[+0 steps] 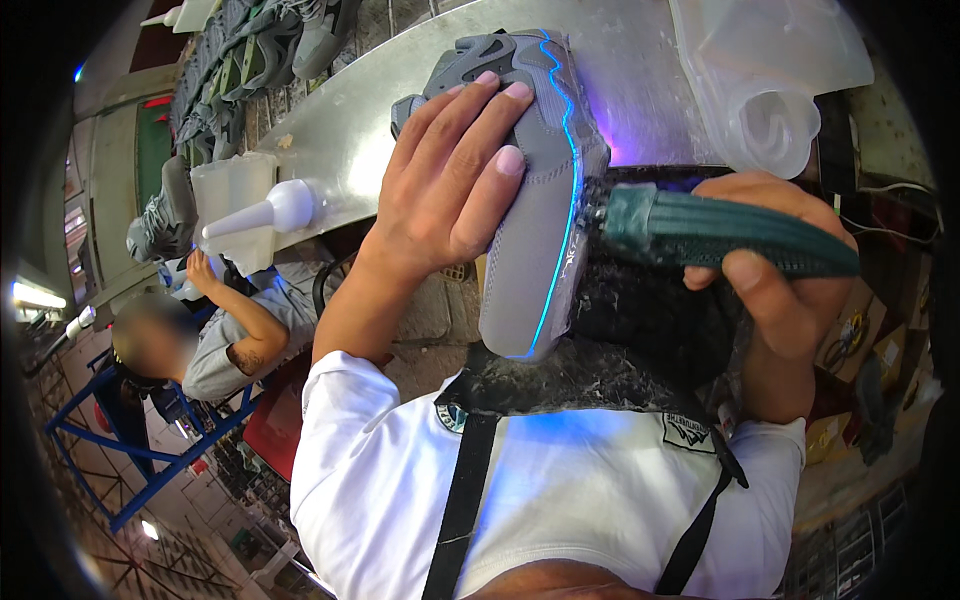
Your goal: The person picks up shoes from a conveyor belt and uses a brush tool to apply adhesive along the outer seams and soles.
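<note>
Gripped around its soft upper by the left hand (450,180), the light grey shoe (540,200) met a brush (720,235) clenched in the right hand (790,290), centre frame.

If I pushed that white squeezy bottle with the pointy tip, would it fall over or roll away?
The white bottle already lies on its side on the metal bench, so it can't tip further. Its round body would probably roll, curving because the nozzle tapers. It looks like soft plastic, so likely light.

a curved metal bench (360,120) with a dull silver surface. on it stand a clear plastic tub (235,205) holding a white nozzle bottle (270,212), and clear plastic containers (770,75) at the far right.
</note>
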The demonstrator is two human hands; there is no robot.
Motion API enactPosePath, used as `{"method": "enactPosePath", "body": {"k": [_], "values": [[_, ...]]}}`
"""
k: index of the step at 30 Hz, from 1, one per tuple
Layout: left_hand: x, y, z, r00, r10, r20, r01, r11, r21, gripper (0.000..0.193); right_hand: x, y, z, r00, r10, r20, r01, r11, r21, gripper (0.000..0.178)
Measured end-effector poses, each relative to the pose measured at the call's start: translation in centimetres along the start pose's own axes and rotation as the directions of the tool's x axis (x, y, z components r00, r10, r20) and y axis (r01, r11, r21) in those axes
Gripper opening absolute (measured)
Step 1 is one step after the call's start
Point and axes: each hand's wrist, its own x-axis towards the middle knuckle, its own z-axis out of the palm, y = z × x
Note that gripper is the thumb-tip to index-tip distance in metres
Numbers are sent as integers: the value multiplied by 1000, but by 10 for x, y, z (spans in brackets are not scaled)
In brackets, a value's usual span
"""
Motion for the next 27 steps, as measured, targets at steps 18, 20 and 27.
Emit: {"method": "enactPosePath", "body": {"k": [18,20,27], "values": [[12,-7,5,999,-28,-29,29,999,25,42,-16,-21,9,945,-268,187,303,933,-195,39],[15,-7,6,997,-57,-43,58,998,8,47,-20,-20,16,927,-353,129,375,893,-250,41],[39,-3,-1,993,-116,17,116,993,0,61,-13,-58,14,932,-341,124,357,799,-484,39]]}}
